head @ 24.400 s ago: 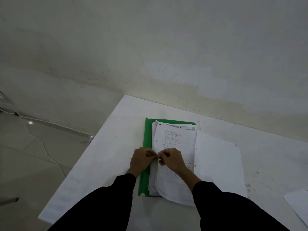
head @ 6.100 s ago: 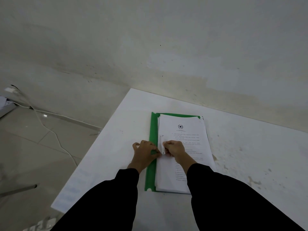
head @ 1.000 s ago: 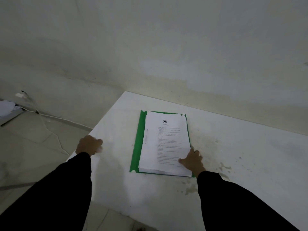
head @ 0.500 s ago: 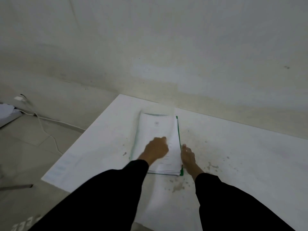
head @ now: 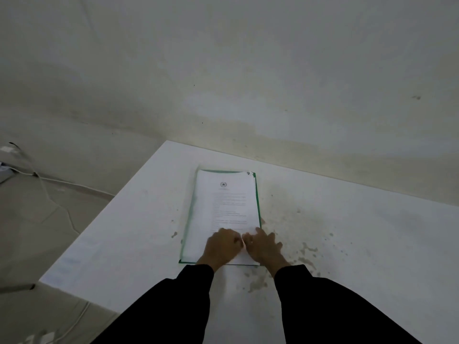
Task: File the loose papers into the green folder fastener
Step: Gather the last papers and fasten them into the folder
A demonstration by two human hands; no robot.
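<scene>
The green folder (head: 258, 202) lies lengthwise on the white table, with the stack of printed papers (head: 228, 202) inside it. Only thin green borders show at the left, far and right edges. The left border looks hazy, as if a translucent cover lies over the stack. My left hand (head: 223, 245) and my right hand (head: 263, 244) rest side by side on the near end of the top page, pressing down. The fingers of both hands touch at the middle. The fastener itself is not visible.
The white table (head: 360, 244) has brownish stains to the right of the folder and near its front corner. Its left edge drops to a tiled floor where a white cable (head: 49, 194) runs. A plain wall stands behind the table.
My left hand came in from the table's left edge and swept over the stack. The broad green strip at the left is now a thin hazy border. Both hands now press the near end.
</scene>
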